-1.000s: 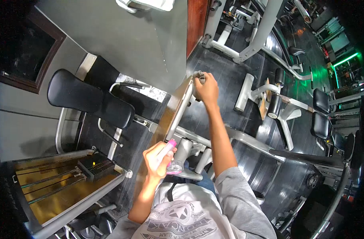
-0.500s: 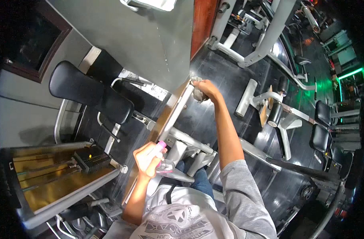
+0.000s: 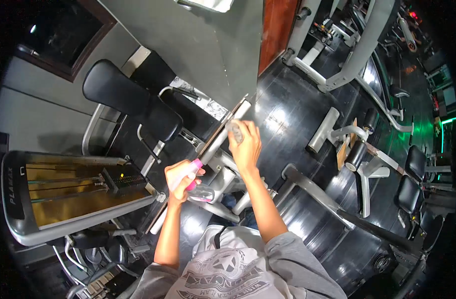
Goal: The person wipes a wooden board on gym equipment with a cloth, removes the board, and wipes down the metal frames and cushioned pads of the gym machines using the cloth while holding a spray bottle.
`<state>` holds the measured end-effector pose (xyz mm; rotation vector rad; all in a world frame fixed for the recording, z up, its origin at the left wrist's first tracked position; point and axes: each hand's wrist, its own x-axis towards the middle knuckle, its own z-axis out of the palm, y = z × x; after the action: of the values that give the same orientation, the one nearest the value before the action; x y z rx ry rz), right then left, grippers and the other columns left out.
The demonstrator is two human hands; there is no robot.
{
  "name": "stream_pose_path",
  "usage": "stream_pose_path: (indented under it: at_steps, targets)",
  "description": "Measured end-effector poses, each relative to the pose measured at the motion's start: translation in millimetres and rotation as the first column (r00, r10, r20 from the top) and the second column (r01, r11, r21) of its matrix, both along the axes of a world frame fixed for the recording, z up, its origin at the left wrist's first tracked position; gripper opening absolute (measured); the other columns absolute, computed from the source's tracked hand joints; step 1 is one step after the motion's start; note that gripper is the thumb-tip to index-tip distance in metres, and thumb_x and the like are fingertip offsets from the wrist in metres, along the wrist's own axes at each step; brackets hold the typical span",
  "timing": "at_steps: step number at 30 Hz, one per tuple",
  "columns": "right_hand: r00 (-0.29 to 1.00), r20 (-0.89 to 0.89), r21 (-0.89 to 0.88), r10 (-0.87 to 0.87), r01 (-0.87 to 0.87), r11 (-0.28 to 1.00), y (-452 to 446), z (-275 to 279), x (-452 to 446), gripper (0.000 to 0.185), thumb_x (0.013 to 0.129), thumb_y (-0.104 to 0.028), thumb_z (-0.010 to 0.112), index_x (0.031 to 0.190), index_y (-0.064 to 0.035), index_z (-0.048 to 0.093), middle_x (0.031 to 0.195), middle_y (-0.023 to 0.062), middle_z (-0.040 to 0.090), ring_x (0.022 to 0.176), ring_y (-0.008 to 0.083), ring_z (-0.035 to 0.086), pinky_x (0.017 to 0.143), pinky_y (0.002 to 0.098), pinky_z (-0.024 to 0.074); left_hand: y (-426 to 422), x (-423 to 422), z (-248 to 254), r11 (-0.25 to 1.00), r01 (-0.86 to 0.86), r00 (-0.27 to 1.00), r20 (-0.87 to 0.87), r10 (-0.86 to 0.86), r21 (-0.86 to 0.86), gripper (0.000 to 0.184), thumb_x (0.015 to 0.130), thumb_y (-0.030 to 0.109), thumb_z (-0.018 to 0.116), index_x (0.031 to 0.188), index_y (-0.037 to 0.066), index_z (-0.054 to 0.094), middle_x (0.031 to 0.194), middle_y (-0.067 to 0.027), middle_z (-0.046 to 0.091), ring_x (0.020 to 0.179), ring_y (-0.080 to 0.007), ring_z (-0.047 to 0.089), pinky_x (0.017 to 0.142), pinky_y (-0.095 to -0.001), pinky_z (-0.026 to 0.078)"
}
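My left hand point(image 3: 180, 178) is wrapped round the neck of a spray bottle point(image 3: 202, 193) with a pink head and a clear body. The bottle lies tilted, its nozzle toward the metal frame. In my right hand point(image 3: 246, 148) is a bunched grey cloth point(image 3: 235, 132), pressed to the upper part of a long silver frame bar point(image 3: 219, 141). This bar slants from upper right to lower left and passes beside my left hand.
A black padded seat machine point(image 3: 131, 107) stands at the left, near a weight stack point(image 3: 121, 182) behind a gold panel. A grey wall point(image 3: 213, 55) rises ahead. Right of me are a curved machine rail point(image 3: 317, 197) and a roller-pad bench point(image 3: 357, 154) on the dark floor.
My right hand has slid with the cloth down the bar, from its upper end toward my left hand. The whole view has shifted a little; the bottle stays in my left hand.
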<state>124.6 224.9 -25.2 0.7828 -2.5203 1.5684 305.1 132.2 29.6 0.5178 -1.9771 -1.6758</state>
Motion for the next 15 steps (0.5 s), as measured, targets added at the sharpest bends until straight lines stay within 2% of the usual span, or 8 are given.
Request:
stream_pose_path:
  at_steps: [2,5,6,8,10,11,14,15]
  targets:
    - [0.992,-0.025,0.011,0.126,-0.126,0.992,7.4,-4.3,18.4,0.034,0.073,-0.011,0.075,0.106,-0.0166,0.068,0.100,0.0041,0.061,0.094,0.0281,0.058,0.081,0.0413,0.0512,-1.9,1.1,-0.4,1.000,-0.006,1.000,-0.008,0.006,0.020,0.049,0.082,0.037,0.056,0.085,-0.011,0.067,0.074,-0.0153,0.068,0.052,-0.0166,0.063,0.049,-0.0261,0.051]
    - [0.921,-0.100,0.086,0.376,-0.369,0.926,20.6,-7.2,50.1,0.036,0.070,-0.012,0.076,0.105,-0.0190,0.068,0.102,0.0007,0.060,0.098,0.0244,0.056,0.073,0.0383,0.0561,-7.2,0.8,-0.9,0.982,0.046,0.998,-0.039,-0.039,0.184,0.050,0.083,0.038,0.059,0.089,-0.011,0.066,0.077,-0.0171,0.068,0.053,-0.0185,0.063,0.050,-0.0264,0.053]
    - [0.884,-0.140,0.120,0.446,-0.432,0.894,20.8,-9.9,56.2,0.037,0.069,-0.013,0.076,0.105,-0.0196,0.068,0.103,-0.0006,0.060,0.099,0.0231,0.056,0.070,0.0369,0.0576,-8.4,1.0,-0.2,0.983,0.041,0.999,-0.039,-0.034,0.182,0.050,0.083,0.038,0.059,0.089,-0.011,0.066,0.077,-0.0171,0.068,0.053,-0.0185,0.063,0.050,-0.0264,0.053]
    - [0.864,-0.190,0.131,0.467,-0.449,0.884,19.3,-17.6,50.1,0.037,0.069,-0.016,0.075,0.105,-0.0199,0.068,0.102,-0.0021,0.059,0.101,0.0213,0.054,0.065,0.0357,0.0587,-9.9,1.3,1.1,0.940,0.037,0.999,-0.041,-0.025,0.340,0.048,0.083,0.036,0.057,0.090,-0.011,0.065,0.077,-0.0177,0.068,0.053,-0.0186,0.063,0.049,-0.0263,0.053]
    - [0.772,-0.310,0.189,0.554,-0.521,0.832,18.4,-15.6,24.3,0.037,0.070,-0.018,0.073,0.107,-0.0202,0.068,0.101,-0.0017,0.059,0.099,0.0215,0.055,0.063,0.0364,0.0584,-12.9,0.7,0.2,0.935,0.066,0.997,-0.063,-0.047,0.348,0.047,0.084,0.035,0.057,0.092,-0.011,0.064,0.076,-0.0179,0.067,0.052,-0.0189,0.063,0.047,-0.0265,0.053]
    - [0.826,-0.270,0.254,0.494,-0.434,0.864,18.9,-11.3,14.5,0.035,0.071,-0.020,0.072,0.106,-0.0207,0.068,0.100,-0.0010,0.060,0.097,0.0227,0.056,0.059,0.0374,0.0577,-14.3,0.7,-0.3,0.934,0.072,0.997,-0.061,-0.054,0.349,0.047,0.085,0.035,0.056,0.092,-0.011,0.064,0.076,-0.0179,0.067,0.052,-0.0190,0.063,0.047,-0.0266,0.052]
    - [0.966,-0.148,0.084,0.211,-0.200,0.976,11.8,-12.5,-18.9,0.033,0.073,-0.011,0.072,0.105,-0.0160,0.067,0.102,0.0023,0.062,0.096,0.0278,0.058,0.075,0.0416,0.0549,-17.2,2.9,-5.1,0.931,0.096,0.994,-0.074,-0.074,0.351,0.046,0.085,0.034,0.056,0.092,-0.011,0.064,0.077,-0.0180,0.067,0.052,-0.0196,0.063,0.047,-0.0269,0.052]
    - [0.967,-0.147,0.082,0.210,-0.200,0.976,9.2,-10.6,-19.0,0.033,0.073,-0.011,0.072,0.105,-0.0160,0.067,0.102,0.0023,0.062,0.096,0.0278,0.058,0.075,0.0416,0.0549,-16.5,1.9,-5.9,0.931,0.093,0.994,-0.086,-0.067,0.353,0.046,0.086,0.034,0.056,0.092,-0.011,0.064,0.077,-0.0181,0.067,0.052,-0.0198,0.063,0.047,-0.0272,0.052]
